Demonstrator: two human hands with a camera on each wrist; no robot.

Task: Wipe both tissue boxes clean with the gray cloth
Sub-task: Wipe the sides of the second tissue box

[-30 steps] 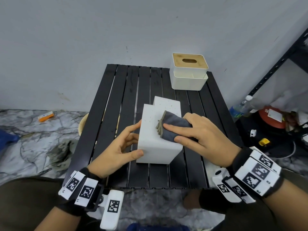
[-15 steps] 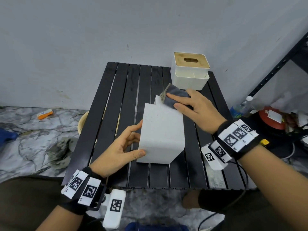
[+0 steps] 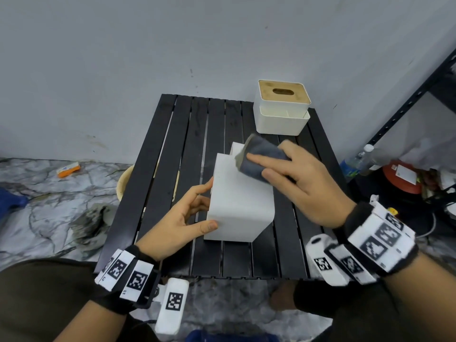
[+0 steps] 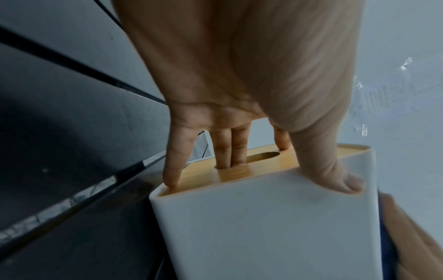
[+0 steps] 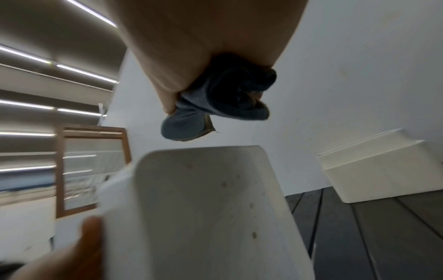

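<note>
You had the near tissue box (image 3: pixel 240 206) tipped onto its side in the middle of the slatted surface (image 3: pixel 172 154), its long axis running away from you toward the wall, its wooden lid with the slot facing left and its white underside facing right. Your left hand (image 3: pixel 182 220) was grasping that box from the left: the left wrist view showed the thumb laid over the upper near edge and the other fingers (image 4: pixel 230 151) pressed against the wooden lid beside the slot, partly curled round it. Your right hand (image 3: pixel 303 183) was clenched on the gray cloth (image 3: pixel 261 156), thumb beneath and fingers on top, with the bunched cloth at the far upper end of the box; whether it was touching the face there or hovering just above could not be told, since the right wrist view showed a gap below the cloth while the head view showed it over the edge. So the unwiped length of the upper face lay toward you from the cloth, along the box's long axis, and the right hand was the nearer one for that stroke, I judge. The second tissue box (image 3: pixel 282 107) stood upright at the far right corner of the surface, well apart from both hands
</note>
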